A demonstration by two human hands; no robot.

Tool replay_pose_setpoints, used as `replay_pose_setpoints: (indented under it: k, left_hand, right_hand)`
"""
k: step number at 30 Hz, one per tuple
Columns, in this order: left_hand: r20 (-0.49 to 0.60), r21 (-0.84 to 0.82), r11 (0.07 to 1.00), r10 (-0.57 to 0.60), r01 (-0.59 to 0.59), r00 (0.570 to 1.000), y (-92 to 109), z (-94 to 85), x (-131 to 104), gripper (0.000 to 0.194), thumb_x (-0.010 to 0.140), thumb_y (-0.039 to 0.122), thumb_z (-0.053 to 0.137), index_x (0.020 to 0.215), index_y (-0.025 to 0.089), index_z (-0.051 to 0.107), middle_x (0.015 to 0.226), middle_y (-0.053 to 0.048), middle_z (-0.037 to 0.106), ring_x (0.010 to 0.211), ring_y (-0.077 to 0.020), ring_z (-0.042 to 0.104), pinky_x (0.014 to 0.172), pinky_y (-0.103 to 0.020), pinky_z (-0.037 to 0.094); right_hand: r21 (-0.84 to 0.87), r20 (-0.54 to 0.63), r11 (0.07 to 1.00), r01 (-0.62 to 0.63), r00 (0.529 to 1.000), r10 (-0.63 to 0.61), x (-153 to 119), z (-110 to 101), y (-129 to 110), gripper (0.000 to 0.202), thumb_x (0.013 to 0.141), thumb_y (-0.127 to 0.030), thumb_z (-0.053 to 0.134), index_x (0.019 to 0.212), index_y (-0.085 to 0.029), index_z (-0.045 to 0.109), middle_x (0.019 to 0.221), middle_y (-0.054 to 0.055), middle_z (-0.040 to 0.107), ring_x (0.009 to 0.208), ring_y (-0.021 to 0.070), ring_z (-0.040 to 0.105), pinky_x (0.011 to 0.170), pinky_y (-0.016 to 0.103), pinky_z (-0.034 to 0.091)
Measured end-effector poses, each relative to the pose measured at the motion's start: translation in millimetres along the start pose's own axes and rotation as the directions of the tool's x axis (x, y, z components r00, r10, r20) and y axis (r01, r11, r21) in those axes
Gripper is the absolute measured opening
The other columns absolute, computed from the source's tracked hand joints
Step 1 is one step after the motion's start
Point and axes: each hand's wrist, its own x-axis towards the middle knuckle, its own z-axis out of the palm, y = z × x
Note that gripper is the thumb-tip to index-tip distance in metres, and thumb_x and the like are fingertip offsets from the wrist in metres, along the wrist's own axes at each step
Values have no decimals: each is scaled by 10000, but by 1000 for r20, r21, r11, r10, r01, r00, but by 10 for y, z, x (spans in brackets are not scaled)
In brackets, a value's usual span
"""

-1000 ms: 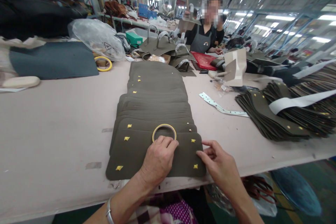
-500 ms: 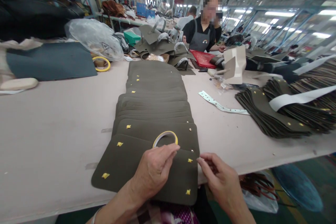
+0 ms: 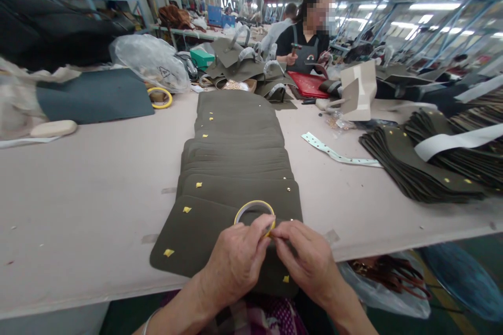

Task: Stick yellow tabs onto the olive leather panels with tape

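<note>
My left hand (image 3: pixel 240 254) is closed on a roll of yellow tape (image 3: pixel 254 204), held upright over the dark olive panels. My right hand (image 3: pixel 304 251) meets it at the roll's right edge, thumb and forefinger pinching the tape there; the fingertips hide the bit between them. Beneath both hands lies the nearest olive panel (image 3: pixel 204 235), with yellow tape pieces (image 3: pixel 168 253) stuck near its corners. Further panels (image 3: pixel 236 159) overlap in a row running away from me, some showing small metal studs (image 3: pixel 288 189).
Stacked olive strips (image 3: pixel 424 167) lie at the right, near a pale dotted strip (image 3: pixel 334 156). A grey-blue sheet (image 3: pixel 94 97), another yellow tape roll (image 3: pixel 162 98) and a plastic bag (image 3: pixel 151 60) are at the back left. Across the table, a person (image 3: pixel 304 44) holds a hammer (image 3: pixel 295 47).
My right hand has moved left from the panel's right edge to the tape roll and now pinches there. The left hand still holds the roll. The person opposite has raised a hammer.
</note>
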Motion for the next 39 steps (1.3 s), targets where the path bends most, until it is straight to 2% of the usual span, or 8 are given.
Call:
replay_pose_setpoints:
  k: [8,11,15,17,19,26,36,39]
  left_hand:
    - [23,-8,1000,-20,20,1000,33,37,4,187,968,163,359,963,195,544,743,-5,654,641,-149,628,589,-253,467]
    - [-6,0,1000,-7,7,1000,63,55,52,218,968,163,361,857,189,546,678,0,614,593,-139,589,556,-246,436]
    - [-106,3,994,105,-105,989,159,71,151,211,961,153,376,840,189,545,648,9,582,569,-131,541,559,-253,412]
    - [-116,8,991,134,-134,984,165,95,193,183,960,155,393,871,189,549,682,5,599,610,-137,555,591,-264,423]
    - [-78,79,992,106,-100,991,104,143,219,170,965,163,397,894,183,550,727,-10,615,668,-157,569,630,-288,437]
    - [125,293,955,-4,-33,992,-191,346,209,101,938,163,451,959,179,548,871,-43,595,819,-228,508,737,-379,433]
    - [148,261,962,46,-84,988,-184,401,230,113,938,159,424,909,188,529,776,-27,510,731,-215,441,650,-366,376]
    - [155,216,968,95,-127,983,-187,397,234,143,951,160,387,936,181,528,777,-27,507,723,-207,446,640,-351,382]
  right_hand:
    - [-117,-144,993,-24,990,7,-64,90,-49,157,865,-91,506,859,-207,613,743,35,679,684,159,636,645,266,494]
    - [19,-185,980,-200,962,200,-49,95,-78,128,838,-143,540,779,-201,638,684,25,672,615,154,626,587,257,486]
    - [465,-42,691,-554,765,642,4,21,-15,190,817,-317,598,687,-182,628,543,1,624,473,134,576,465,232,462]
    - [587,51,527,-615,678,734,14,-71,96,260,772,-411,660,694,-164,638,517,-1,615,452,134,572,463,238,474]
    - [602,85,474,-642,642,762,-4,-181,239,334,718,-475,717,732,-145,668,558,18,643,495,146,599,509,258,509]
    - [428,195,508,-747,625,756,-124,-304,612,418,711,-550,708,792,-140,710,620,28,667,517,124,579,510,235,488]
    - [297,353,534,-792,610,709,-64,-280,630,338,763,-481,654,752,-146,694,595,2,621,552,126,557,522,224,453]
    - [223,389,611,-760,644,659,-68,-316,603,270,810,-403,618,750,-153,701,622,4,644,576,134,565,535,226,440]
